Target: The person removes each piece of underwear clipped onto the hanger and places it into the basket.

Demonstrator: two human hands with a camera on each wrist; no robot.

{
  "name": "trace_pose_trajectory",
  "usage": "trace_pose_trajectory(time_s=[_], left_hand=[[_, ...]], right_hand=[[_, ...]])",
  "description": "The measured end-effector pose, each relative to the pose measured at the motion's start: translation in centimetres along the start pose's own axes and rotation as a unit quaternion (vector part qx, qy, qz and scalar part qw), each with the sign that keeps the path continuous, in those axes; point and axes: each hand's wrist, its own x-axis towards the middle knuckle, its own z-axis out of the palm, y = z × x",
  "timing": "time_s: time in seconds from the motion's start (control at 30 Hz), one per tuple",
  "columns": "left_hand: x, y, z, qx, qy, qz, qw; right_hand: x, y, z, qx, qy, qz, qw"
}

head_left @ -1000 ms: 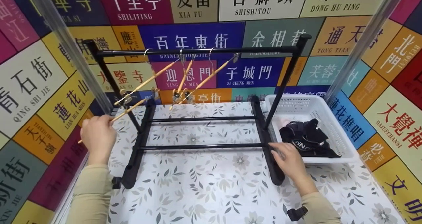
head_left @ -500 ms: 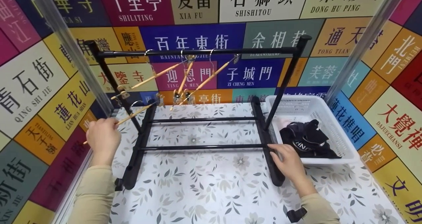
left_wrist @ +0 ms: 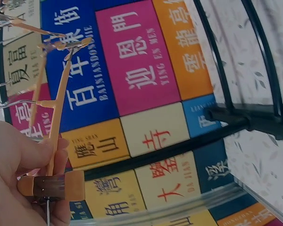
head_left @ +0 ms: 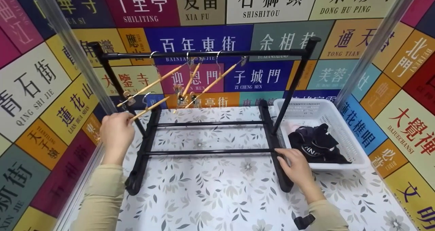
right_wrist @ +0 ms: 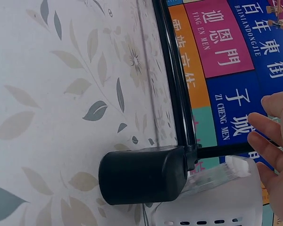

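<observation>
My left hand (head_left: 117, 134) pinches a wooden clip hanger (head_left: 149, 109) near one end, at the left side of the black clothes rack (head_left: 210, 152). In the left wrist view, a metal clip (left_wrist: 52, 184) sits at the held end, and the hanger's wire hook (left_wrist: 14, 103) points left. Three similar hangers hang from the rack's top bar (head_left: 255, 52): a left hanger (head_left: 153, 85), a middle hanger (head_left: 193, 75) and a right hanger (head_left: 217, 78). My right hand (head_left: 295, 166), fingers loosely bent, is beside the rack's right foot (head_left: 284, 181), fingertips at the lower bar's end.
A white plastic basket (head_left: 360, 147) with black clothing (head_left: 319, 142) in it stands right of the rack. A leaf-patterned cloth (head_left: 204, 197) covers the table. Walls with coloured place-name panels (head_left: 289, 37) enclose the back and sides.
My left hand has moved right and slightly up with the hanger, bringing it closer to the rack's hanging hangers. The right hand stays almost where it was.
</observation>
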Motion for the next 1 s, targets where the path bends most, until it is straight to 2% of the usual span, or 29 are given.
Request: trace_pose_trajectory(time_s=[0.17,0.33,0.6,0.83,1.0], left_hand=[[0.3,1.4,-0.3,-0.013,-0.010,-0.012,0.9998],[0.7,2.2,-0.5,-0.022,-0.008,-0.022,0.9995],[1.5,2.7,-0.6,-0.028,0.001,-0.034,0.9990],[2.1,2.8,-0.5,-0.030,-0.006,-0.066,0.9973],[2.5,3.3,-0.7,-0.027,-0.009,-0.060,0.9978]], right_hand=[[0.0,-0.1,0.0,0.002,0.006,-0.007,1.0000],[0.0,-0.2,-0.1,0.002,0.007,-0.003,1.0000],[0.1,-0.3,-0.2,0.001,0.002,0.007,1.0000],[-0.2,-0.2,-0.1,-0.002,0.003,0.005,1.0000],[-0.4,0.0,0.0,-0.002,0.010,0.003,0.9999]])
